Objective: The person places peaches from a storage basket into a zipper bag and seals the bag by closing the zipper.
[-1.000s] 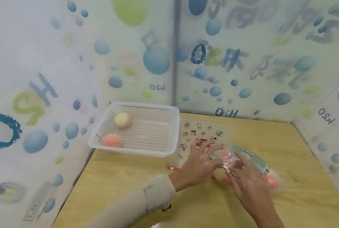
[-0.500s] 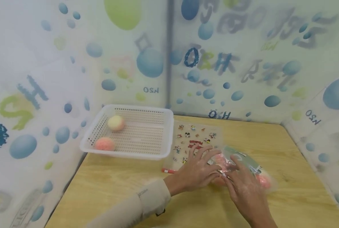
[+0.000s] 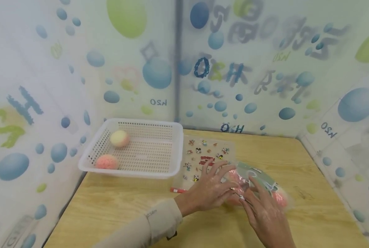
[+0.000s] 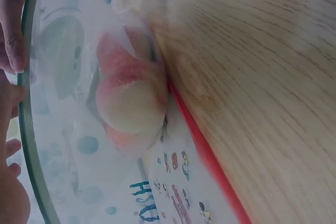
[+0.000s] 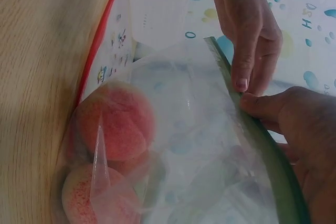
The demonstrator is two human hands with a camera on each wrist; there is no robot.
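With left hand (image 3: 206, 189) and right hand (image 3: 266, 213), I pinch a green-rimmed clear plastic bag (image 5: 287, 195), likely keeping it raised, round pink peaches (image 5: 118, 121) inside, white plastic basket (image 3: 177, 148) at ten o'clock.

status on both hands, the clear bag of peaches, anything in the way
Left hand, right hand: pinching green strip of clear bag. Peaches inside it. Printed bag close beside, not visibly blocking.

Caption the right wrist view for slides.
Left hand and right hand pinch a green-edged clear plastic bag of round pink fruits.
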